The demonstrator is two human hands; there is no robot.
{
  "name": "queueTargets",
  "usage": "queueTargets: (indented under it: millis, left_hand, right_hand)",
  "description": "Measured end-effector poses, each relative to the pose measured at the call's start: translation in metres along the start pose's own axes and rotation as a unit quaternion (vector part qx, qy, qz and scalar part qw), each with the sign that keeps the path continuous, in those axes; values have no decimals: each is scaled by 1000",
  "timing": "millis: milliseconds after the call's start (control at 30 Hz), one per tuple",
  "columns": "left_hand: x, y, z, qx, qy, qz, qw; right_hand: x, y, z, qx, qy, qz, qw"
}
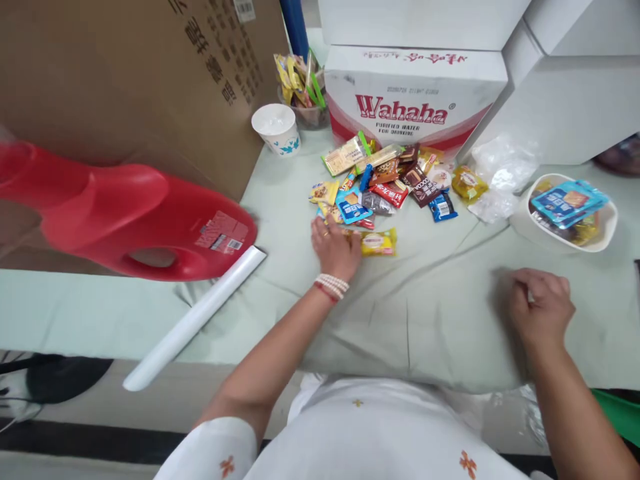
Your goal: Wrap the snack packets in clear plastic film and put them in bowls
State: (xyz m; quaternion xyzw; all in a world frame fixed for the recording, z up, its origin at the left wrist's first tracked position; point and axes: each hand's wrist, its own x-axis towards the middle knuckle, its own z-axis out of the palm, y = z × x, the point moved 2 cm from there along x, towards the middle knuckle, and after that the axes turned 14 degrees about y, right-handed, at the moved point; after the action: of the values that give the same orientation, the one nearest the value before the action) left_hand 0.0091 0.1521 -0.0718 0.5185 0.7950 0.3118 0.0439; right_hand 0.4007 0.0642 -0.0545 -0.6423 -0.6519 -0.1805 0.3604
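My left hand (pixel 334 248) lies on the pale green cloth (pixel 430 293) at the near edge of a pile of snack packets (pixel 385 183). Its fingers curl over a yellow packet (pixel 379 243) and touch it. A bead bracelet circles that wrist. My right hand (pixel 541 308) rests on the cloth to the right, fingers curled in a loose fist; nothing shows in it. A white bowl (pixel 605 237) holding blue and yellow packets stands beyond the right hand.
A red jug (pixel 125 220) lies on its side at left, with a white tube (pixel 195 317) in front. A paper cup (pixel 277 128), a Wahaha carton (pixel 415 100), a brown cardboard box (pixel 125 73) and crumpled clear plastic (pixel 500 173) stand behind.
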Motion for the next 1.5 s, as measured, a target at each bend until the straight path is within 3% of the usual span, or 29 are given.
queueTargets:
  millis: [100, 200, 333, 400, 467, 633, 767, 867, 933, 1000, 1067, 1167, 1233, 1300, 1400, 1500]
  left_hand:
    - [7, 45, 19, -4, -29, -16, 999]
    - [15, 58, 11, -1, -41, -39, 998]
    - [43, 36, -26, -7, 51, 33, 998]
    - [76, 24, -41, -18, 101, 86, 991]
    - [122, 13, -47, 2, 138, 92, 986]
    - [228, -10, -42, 68, 86, 61, 992]
    - [248, -22, -44, 85, 48, 82, 992]
    - [223, -17, -56, 95, 35, 135, 986]
    - [188, -11, -70, 100, 31, 178, 978]
    - [138, -4, -89, 98, 29, 229, 968]
    - [76, 6, -109, 99, 52, 344, 932]
    - [-17, 17, -125, 42, 4, 465, 884]
    - [-69, 22, -125, 2, -52, 514, 856]
    - [-104, 23, -117, -41, -83, 535, 839]
    - [-129, 17, -102, -113, -77, 505, 852]
    - [-131, 8, -89, -151, -60, 438, 884]
  right_hand:
    - [-17, -4, -11, 12, -4, -9, 1000]
    - [-31, -1, -25, 5, 4, 4, 1000]
    - [-51, 5, -40, -22, 19, 59, 998]
    - [-57, 5, -42, -21, 6, 84, 996]
    - [-59, 4, -41, -13, -6, 109, 994]
    - [-55, -1, -38, 3, -40, 114, 993]
    - [-57, 2, -38, 21, -46, 115, 992]
    - [-61, 5, -36, 20, -46, 122, 991]
    - [-60, 5, -35, 24, -36, 128, 991]
    - [-52, -4, -38, 27, -10, 132, 991]
    - [-36, -23, -45, 34, 31, 122, 991]
    - [-1, -77, -56, 111, 54, 41, 991]
    - [22, -121, -53, 223, -15, -66, 972]
    - [37, -160, -39, 286, -174, -163, 928]
    - [46, -192, -12, 203, -400, -206, 870]
    - [50, -204, 3, 117, -492, -216, 835]
